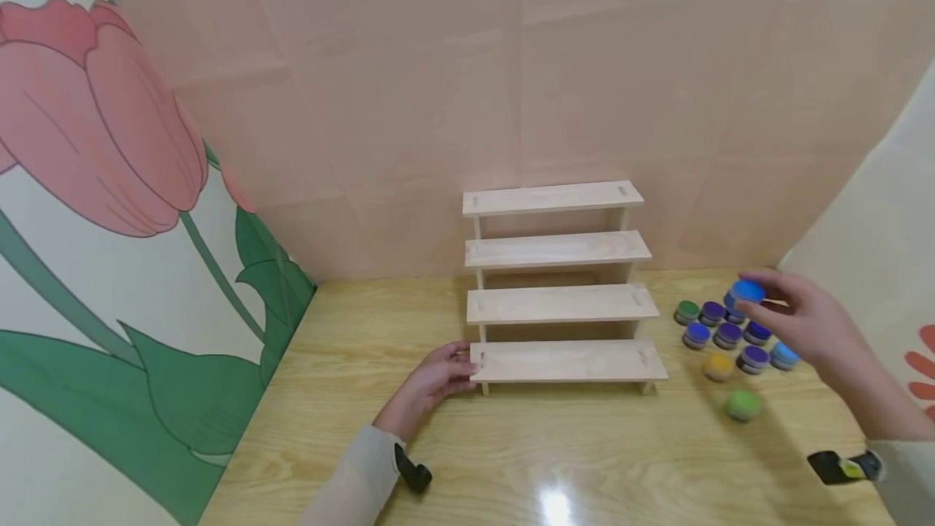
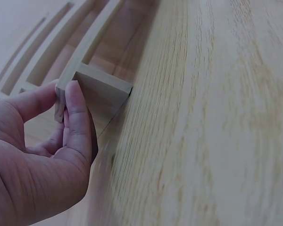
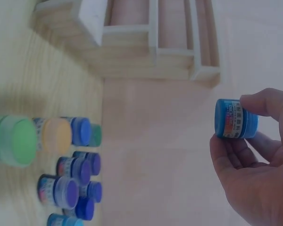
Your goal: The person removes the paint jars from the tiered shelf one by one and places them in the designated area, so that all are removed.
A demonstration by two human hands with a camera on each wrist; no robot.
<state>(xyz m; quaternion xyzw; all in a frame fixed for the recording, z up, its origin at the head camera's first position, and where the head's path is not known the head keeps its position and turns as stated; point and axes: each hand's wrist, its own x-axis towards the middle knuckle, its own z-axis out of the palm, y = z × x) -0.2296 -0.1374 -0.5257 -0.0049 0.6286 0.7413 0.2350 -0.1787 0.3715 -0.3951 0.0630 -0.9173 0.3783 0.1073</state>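
Observation:
A pale wooden rack [image 1: 566,304] with several stepped shelves stands at the back of the table. My left hand [image 1: 441,380] pinches the left end of its lowest shelf [image 2: 61,96] between thumb and fingers. Above the group of small jars, my right hand [image 1: 807,319] holds a blue paint jar [image 3: 236,118] by its sides. The jar carries a printed label and hangs clear of the table. Below it stand several more jars with purple and blue lids, a dark green jar [image 1: 687,312], a yellow jar [image 1: 719,367] and a light green jar [image 1: 743,405].
The wood-grain table [image 1: 351,331] meets a pinkish paper-covered wall [image 1: 394,120] behind the rack. A panel with painted tulips [image 1: 139,120] borders the left side, and a pale panel [image 1: 869,217] the right. Dark wrist devices [image 1: 412,469] sit at both sleeves.

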